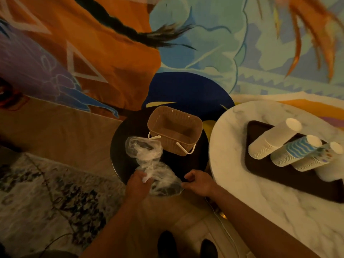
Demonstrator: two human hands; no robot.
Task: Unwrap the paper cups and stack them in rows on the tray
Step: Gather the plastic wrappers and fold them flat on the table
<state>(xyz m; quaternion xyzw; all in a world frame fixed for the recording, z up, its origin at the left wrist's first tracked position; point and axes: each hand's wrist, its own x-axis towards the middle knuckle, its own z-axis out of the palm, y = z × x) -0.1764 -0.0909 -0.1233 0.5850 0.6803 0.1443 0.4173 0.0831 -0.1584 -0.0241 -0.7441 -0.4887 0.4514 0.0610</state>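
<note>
Head view, looking down. The left hand (138, 185) reaches forward over the near rim of a small round dark table (121, 146), with its fingers curled round the lower end of a crumpled clear plastic wrap (147, 153). The right hand (200, 182) lies level with it, knuckles up and fingers curled at the wrap's right edge; whether it pinches the film cannot be told. The wrap is thin, glossy and creased, and it runs from the hands up toward one brown woven basket (175, 131) with two white handles, which stands on the same table.

The unwrapped paper cups sit to the right on one dark tray (260, 170) on a white marble table (242, 202). Four stacks lie on their sides, side by side and touching, with their bases pointing up and away:
- a plain white stack (273, 140)
- a blue wave-patterned stack (296, 151)
- a multicoloured printed stack (316, 157)
- a pale stack (329, 170), partly cut off by the frame edge

Below are two dark shoes (165, 243) on the floor. A patterned rug (37, 183) lies at left.
</note>
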